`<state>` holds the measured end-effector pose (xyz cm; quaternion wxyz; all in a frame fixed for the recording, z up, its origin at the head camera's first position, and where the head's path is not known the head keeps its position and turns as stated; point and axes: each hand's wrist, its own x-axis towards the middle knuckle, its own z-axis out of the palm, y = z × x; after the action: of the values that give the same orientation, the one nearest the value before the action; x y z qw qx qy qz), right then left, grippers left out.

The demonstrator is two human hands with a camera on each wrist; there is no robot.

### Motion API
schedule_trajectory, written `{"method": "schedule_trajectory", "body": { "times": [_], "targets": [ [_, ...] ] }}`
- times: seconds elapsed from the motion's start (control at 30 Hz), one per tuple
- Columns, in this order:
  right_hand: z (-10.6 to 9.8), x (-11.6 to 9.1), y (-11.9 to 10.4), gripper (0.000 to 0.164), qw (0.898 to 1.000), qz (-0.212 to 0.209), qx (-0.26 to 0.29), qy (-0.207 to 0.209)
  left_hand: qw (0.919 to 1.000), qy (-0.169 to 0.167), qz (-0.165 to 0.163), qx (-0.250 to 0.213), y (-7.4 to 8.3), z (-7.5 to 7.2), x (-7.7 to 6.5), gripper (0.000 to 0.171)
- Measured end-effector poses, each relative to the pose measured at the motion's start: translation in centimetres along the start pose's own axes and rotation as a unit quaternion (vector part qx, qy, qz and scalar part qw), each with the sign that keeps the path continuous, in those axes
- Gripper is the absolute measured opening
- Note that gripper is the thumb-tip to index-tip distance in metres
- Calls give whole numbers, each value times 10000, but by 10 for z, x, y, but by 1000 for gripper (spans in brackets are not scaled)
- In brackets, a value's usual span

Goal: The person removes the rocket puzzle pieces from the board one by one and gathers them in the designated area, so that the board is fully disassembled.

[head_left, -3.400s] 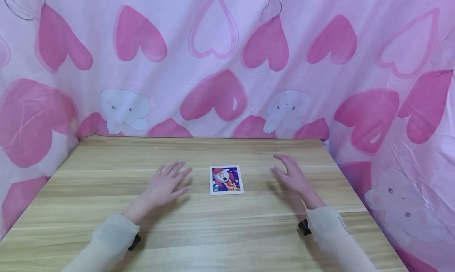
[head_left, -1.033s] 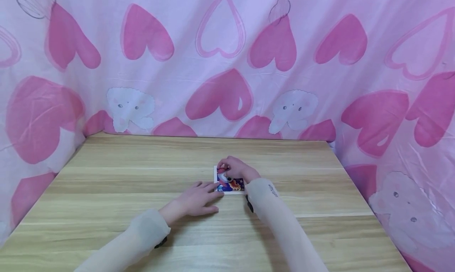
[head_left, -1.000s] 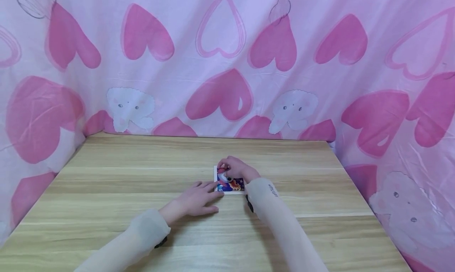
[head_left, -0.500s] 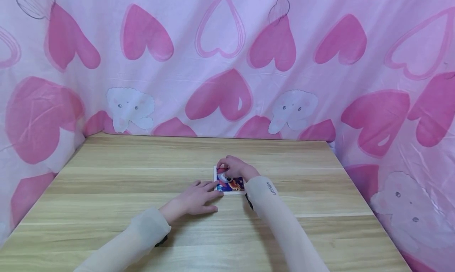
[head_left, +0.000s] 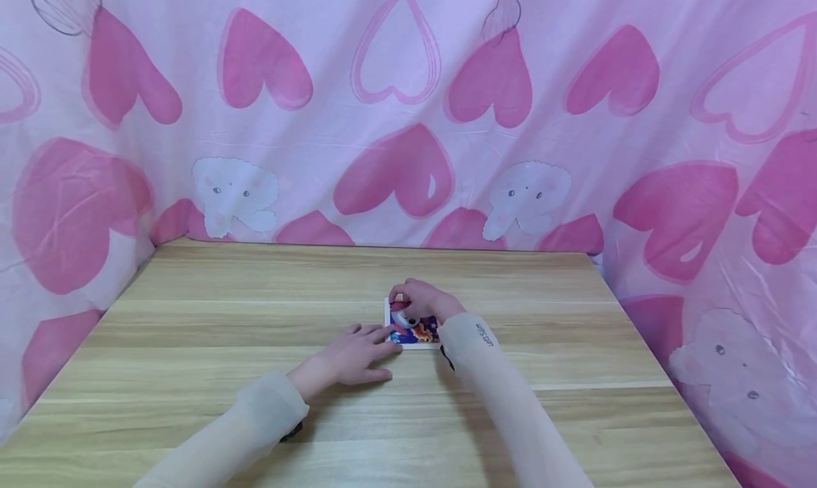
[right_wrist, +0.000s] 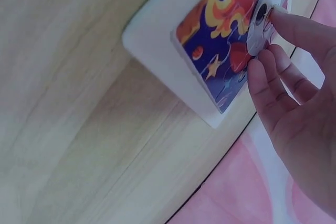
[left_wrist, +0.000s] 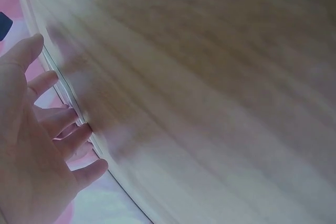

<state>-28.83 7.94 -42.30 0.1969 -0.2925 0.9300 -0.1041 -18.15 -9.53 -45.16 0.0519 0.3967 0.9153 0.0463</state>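
Touching the card [head_left: 418,335], left hand [head_left: 353,357] and right hand [head_left: 426,301] have converged.

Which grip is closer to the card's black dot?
Right: the right grip has its thumb beside the black dot; the left grip is farther, fingertips at the near left corner of the card.

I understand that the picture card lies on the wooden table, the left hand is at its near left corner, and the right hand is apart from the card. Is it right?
The right hand is not apart from the picture card: the right wrist view shows its fingers touching the printed picture. The rest is right.
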Motion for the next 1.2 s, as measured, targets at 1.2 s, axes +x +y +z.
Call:
{"method": "schedule_trajectory", "body": {
  "times": [1.2],
  "targets": [
    [-7, 0, -3, 31, 9990, 7, -385, -206, 9997, -67, -66, -228, 0, -7, 3, 50]
  ]
}}
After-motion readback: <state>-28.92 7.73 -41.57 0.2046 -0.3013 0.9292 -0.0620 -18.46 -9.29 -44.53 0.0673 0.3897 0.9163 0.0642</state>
